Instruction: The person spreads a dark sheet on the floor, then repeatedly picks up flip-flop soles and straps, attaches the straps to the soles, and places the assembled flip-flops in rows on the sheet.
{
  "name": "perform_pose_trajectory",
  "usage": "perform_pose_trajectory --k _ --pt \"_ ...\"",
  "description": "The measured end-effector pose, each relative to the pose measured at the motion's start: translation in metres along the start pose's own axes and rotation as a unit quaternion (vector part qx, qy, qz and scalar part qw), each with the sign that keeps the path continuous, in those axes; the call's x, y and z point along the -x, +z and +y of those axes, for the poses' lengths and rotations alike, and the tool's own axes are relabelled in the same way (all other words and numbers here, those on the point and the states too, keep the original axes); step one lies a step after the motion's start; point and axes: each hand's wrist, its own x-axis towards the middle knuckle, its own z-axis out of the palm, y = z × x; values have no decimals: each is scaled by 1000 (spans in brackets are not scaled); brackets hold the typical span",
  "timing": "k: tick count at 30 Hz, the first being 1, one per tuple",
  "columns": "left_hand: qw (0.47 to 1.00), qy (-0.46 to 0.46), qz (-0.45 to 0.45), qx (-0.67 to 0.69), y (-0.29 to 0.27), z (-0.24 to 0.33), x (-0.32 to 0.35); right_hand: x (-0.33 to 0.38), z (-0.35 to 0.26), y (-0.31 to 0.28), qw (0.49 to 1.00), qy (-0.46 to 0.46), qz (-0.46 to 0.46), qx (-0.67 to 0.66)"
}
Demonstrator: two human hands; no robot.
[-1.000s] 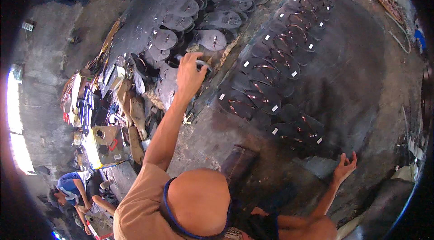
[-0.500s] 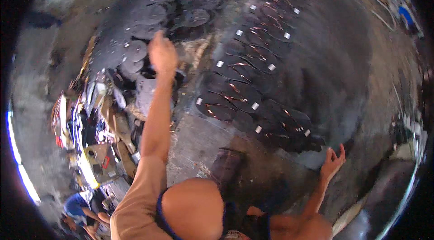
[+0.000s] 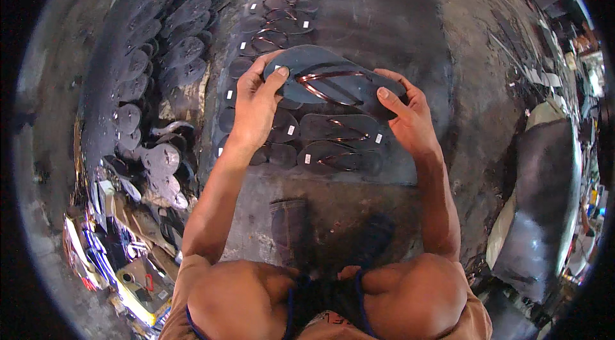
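A dark flip-flop point(image 3: 314, 59) with shiny bronze straps is held sideways above the mat, between my two hands. My left hand point(image 3: 257, 100) grips one end, its thumb on the top face beside a small white sticker. At the other end, my right hand point(image 3: 412, 113) has its thumb on top and its fingers wrapped round the far edge. Just below it lie two flip-flops, an upper one point(image 3: 314, 129) and a lower one point(image 3: 352, 162), on a dark mat point(image 3: 391, 13). More flip-flops with white stickers point(image 3: 282, 20) run in a row away from me.
To the left, stacks of dark soles point(image 3: 186, 52) stretch along the floor. Nearer, a heap of scraps and cut pieces point(image 3: 122, 237) lies at the lower left. A large dark roll or sack point(image 3: 538, 205) sits at the right. My bent knees point(image 3: 240, 305) are close below my arms.
My left hand has come back from the stacks at the left, and my right hand has moved in from the mat's near right corner. Both now hold a flip-flop. The view has turned.
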Motion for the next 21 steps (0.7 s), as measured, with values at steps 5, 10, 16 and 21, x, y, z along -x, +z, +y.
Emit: perform_pose_trajectory --k 5,10,16,21 --pt "996 -61 -33 64 0 -30 -17 -1 11 -19 998 2 48 36" --pt "982 -13 21 -186 8 -56 -31 -11 27 -46 980 24 152 127" --pt "909 -74 42 -409 -10 -101 -44 -32 98 -98 958 37 151 243" --pt "894 -58 35 -442 -29 -138 -47 -42 125 -105 937 -21 180 300"
